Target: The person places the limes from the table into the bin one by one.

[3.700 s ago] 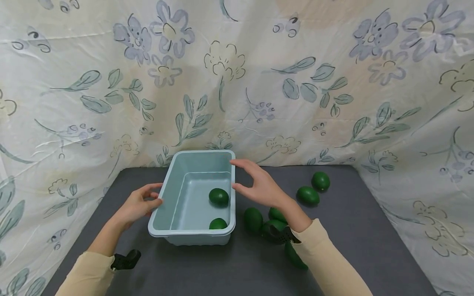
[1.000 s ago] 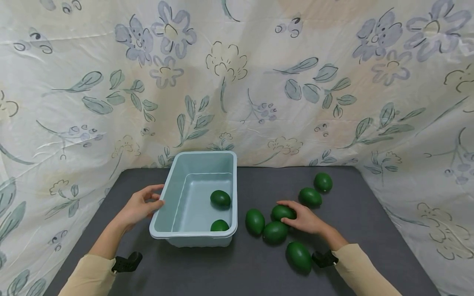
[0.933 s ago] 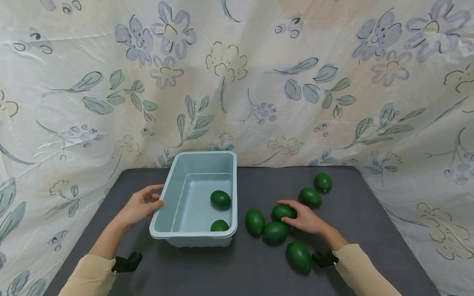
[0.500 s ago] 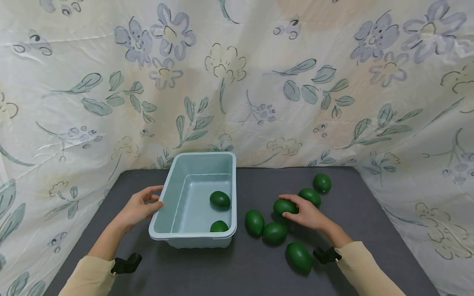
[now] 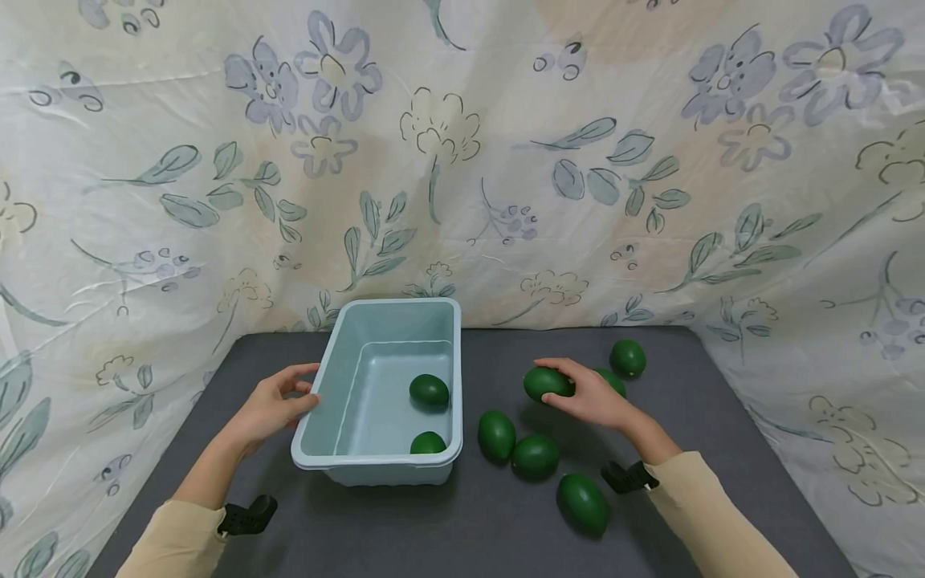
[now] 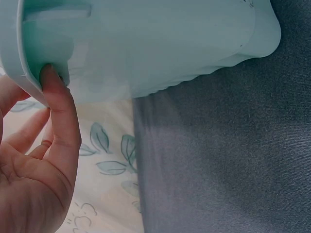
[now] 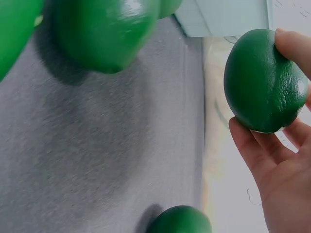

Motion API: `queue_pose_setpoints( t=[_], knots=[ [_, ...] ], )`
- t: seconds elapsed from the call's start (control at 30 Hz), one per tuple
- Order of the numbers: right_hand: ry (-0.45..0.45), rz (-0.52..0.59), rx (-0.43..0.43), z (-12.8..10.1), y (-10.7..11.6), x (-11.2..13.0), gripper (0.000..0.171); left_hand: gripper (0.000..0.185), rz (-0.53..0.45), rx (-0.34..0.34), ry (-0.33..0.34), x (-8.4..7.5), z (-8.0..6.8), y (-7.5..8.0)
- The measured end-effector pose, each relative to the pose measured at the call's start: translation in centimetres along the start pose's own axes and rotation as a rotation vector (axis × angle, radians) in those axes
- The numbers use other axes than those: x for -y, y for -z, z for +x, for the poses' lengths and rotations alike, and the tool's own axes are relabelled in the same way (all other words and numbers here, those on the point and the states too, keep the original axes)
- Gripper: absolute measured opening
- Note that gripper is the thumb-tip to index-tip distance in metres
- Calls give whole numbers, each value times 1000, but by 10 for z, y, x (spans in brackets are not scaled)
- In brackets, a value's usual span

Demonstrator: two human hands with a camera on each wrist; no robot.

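Note:
My left hand (image 5: 269, 407) holds the left rim of a pale blue plastic tub (image 5: 354, 459); in the left wrist view its fingers (image 6: 60, 111) pinch the tub's edge (image 6: 14, 58). Two dark green avocados lie inside, one near the right wall (image 5: 429, 391) and one by the front wall (image 5: 428, 443). Right of the tub, my right hand (image 5: 588, 397) grips a smooth egg-shaped avocado (image 5: 545, 384) above the table. The right wrist view shows this avocado (image 7: 257, 82) between the thumb and fingers (image 7: 252, 143).
Several more avocados lie on the dark grey table (image 5: 686, 449): one beside the tub (image 5: 495, 436), one touching it (image 5: 536, 457), one nearer the front (image 5: 583, 505), and others at the back right (image 5: 628, 358). A floral cloth (image 5: 448, 201) hangs behind.
My right hand was at the tub's right rim, then reached into the group of avocados. It has since lifted one off the table, raising it slightly leftward. The left hand stays put.

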State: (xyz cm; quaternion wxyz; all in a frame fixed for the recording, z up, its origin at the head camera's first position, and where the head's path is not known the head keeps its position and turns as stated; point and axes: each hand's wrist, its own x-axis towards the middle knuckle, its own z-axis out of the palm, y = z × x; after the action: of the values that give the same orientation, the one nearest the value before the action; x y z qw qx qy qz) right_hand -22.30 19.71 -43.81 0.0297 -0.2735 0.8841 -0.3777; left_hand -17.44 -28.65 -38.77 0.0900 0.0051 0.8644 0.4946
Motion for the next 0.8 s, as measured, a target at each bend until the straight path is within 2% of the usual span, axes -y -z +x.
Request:
queue_pose_setpoints(
  t=[0.37,0.8],
  knots=[
    [-7,24,2,21,5,15,56,59,24,-8,6,0,0,-1],
    [47,5,3,47,10,46,56,59,27,-12,9,1,0,-1]
  ],
)
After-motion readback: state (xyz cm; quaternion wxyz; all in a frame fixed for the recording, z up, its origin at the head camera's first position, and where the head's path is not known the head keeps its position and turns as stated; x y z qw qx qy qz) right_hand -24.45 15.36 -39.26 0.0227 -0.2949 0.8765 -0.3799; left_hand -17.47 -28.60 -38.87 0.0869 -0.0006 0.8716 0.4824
